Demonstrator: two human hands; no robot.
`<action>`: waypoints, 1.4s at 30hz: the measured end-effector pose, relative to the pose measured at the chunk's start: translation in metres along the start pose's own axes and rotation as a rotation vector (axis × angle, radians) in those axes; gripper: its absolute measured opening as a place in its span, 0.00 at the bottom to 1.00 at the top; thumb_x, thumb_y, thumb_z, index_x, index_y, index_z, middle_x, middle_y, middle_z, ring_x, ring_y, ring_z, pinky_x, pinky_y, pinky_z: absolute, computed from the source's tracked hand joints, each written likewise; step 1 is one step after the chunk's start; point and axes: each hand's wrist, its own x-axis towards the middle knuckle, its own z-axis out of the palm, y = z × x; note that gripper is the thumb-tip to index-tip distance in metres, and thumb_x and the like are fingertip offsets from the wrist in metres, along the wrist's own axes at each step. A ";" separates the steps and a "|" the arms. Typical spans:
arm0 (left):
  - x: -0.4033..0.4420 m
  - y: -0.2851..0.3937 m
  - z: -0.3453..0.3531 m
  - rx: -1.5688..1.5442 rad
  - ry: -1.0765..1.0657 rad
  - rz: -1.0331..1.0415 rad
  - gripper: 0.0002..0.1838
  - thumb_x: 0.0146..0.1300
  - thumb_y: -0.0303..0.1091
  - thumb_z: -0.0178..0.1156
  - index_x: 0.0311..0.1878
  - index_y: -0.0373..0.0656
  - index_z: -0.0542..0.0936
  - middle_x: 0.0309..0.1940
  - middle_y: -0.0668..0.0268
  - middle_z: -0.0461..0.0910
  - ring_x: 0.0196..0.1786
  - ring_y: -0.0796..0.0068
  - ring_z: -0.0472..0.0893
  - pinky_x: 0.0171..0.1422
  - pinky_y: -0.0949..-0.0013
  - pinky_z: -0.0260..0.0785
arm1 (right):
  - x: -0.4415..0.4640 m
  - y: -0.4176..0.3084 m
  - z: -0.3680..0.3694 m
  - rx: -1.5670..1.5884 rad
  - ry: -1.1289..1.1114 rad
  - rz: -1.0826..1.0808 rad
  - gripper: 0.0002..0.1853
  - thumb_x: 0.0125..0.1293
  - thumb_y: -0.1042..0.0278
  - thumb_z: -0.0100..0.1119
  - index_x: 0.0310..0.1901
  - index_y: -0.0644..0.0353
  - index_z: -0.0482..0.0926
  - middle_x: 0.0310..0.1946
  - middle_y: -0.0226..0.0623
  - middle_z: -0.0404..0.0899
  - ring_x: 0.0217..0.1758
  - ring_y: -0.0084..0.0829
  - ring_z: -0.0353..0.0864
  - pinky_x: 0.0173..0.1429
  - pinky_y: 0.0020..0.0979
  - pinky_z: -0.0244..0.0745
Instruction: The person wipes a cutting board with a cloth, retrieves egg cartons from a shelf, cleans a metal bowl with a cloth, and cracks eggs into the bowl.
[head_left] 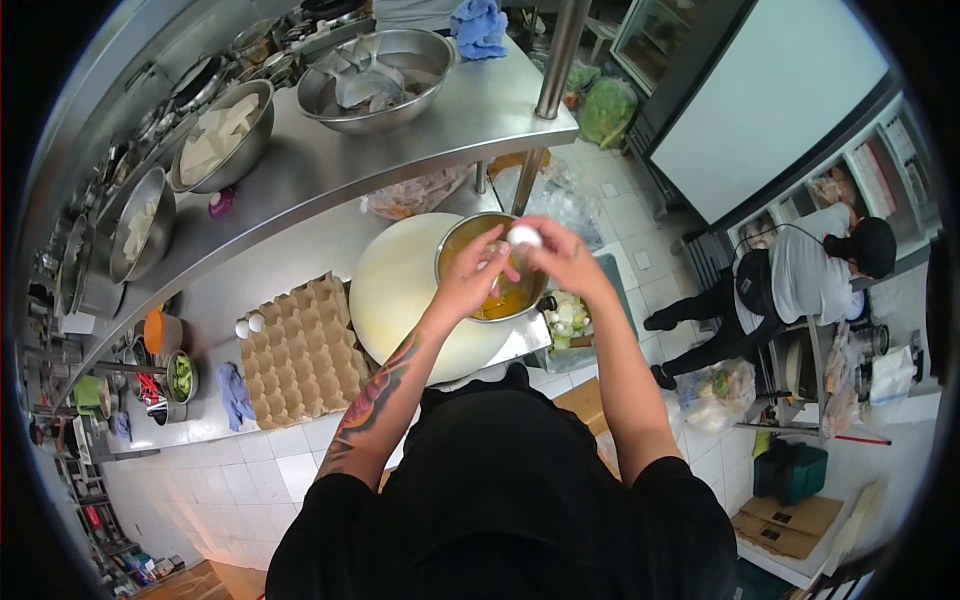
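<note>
A metal bowl (440, 250) with raw egg yolks (508, 300) in it stands on a round white board (385, 290). Both my hands are above this bowl, close together. My right hand (562, 258) is closed on a white egg (524, 237). Beside it, my left hand (474, 276) has its fingers curled inward; something pale shows between them, but I cannot make out what. To the left lies a cardboard egg tray (300, 350) with bare hollows. Two white eggs (250, 325) rest at its far left corner.
A steel shelf (330, 155) above the counter holds a bowl of fish (370, 85) and bowls of pale pieces (222, 130). Cut vegetables (567, 318) sit right of the board. A blue cloth (235, 395) lies left of the tray. Another person (795, 265) bends at the right.
</note>
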 end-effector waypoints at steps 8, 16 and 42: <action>-0.029 -0.010 -0.036 -0.039 0.028 -0.030 0.27 0.81 0.46 0.53 0.75 0.41 0.71 0.35 0.64 0.85 0.28 0.81 0.76 0.33 0.75 0.70 | 0.061 0.053 -0.014 0.703 0.519 0.444 0.19 0.81 0.62 0.48 0.66 0.62 0.72 0.45 0.41 0.81 0.35 0.29 0.84 0.38 0.33 0.80; -0.053 -0.013 -0.066 -0.131 0.092 0.038 0.23 0.83 0.45 0.49 0.67 0.38 0.77 0.32 0.67 0.82 0.28 0.81 0.75 0.34 0.76 0.67 | 0.020 0.012 0.008 0.000 0.370 0.291 0.18 0.80 0.59 0.56 0.64 0.56 0.71 0.43 0.31 0.80 0.38 0.24 0.77 0.45 0.27 0.73; -0.014 -0.020 -0.008 -0.483 0.041 -0.071 0.26 0.80 0.35 0.54 0.76 0.38 0.66 0.58 0.53 0.81 0.53 0.65 0.86 0.65 0.65 0.79 | -0.047 -0.024 -0.007 -0.430 0.415 0.103 0.35 0.65 0.64 0.71 0.73 0.58 0.71 0.63 0.48 0.75 0.52 0.39 0.83 0.56 0.35 0.79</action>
